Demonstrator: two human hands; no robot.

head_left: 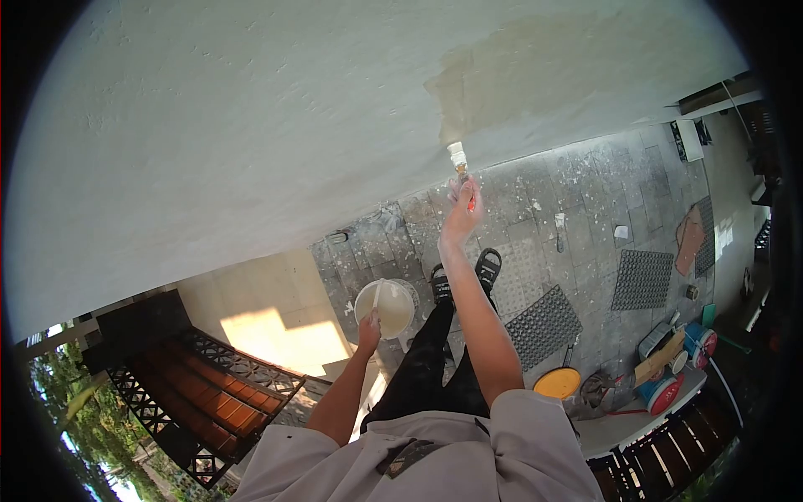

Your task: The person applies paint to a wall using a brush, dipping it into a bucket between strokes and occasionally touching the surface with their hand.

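My right hand [465, 197] is closed round the red handle of a paintbrush [457, 157]. The brush's white-coated bristles are at the wall [251, 125], right at the lower end of a darker, wet-looking patch [493, 79]. Lower and to the left, my left hand [369, 328] is closed at the mouth of a white bucket [407, 322] with pale liquid inside. A pale strip runs from these fingers across the bucket's mouth to its far rim.
Paint-spattered paving [535, 184] lies under my sandalled feet. Dark mats [642, 280] and a small scraper-like tool [560, 233] lie on it. At the lower right are a yellow round lid [557, 383] and several tubs [665, 393]. A dark railing [242, 360] stands at left.
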